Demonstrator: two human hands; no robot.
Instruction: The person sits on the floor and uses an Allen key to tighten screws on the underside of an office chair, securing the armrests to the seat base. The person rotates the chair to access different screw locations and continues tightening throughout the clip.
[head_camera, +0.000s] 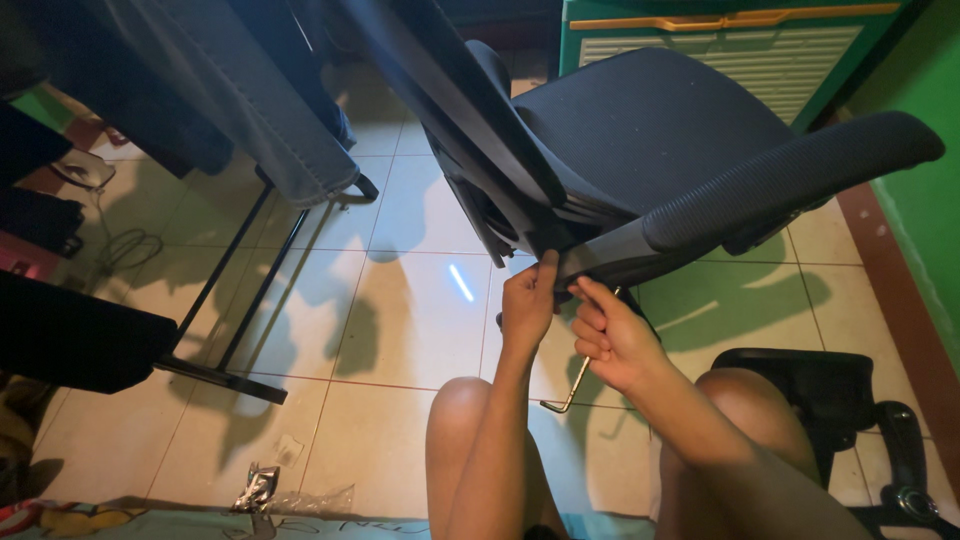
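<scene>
from the head camera, looking down past two bare knees, a black mesh office chair seat lies tipped on its side over the pale tiled floor, its padded black armrest jutting right. the left hand reaches up to the grey bracket of the armrest, fingers curled and pressed against the joint, seemingly steadying it. the right hand is closed around a thin metal l-shaped hex key, its bent end hanging toward the floor and its tip at the bracket. this looks like the bolt-tightening step; the next move likely calls for turning the key while keeping the bracket square.
</scene>
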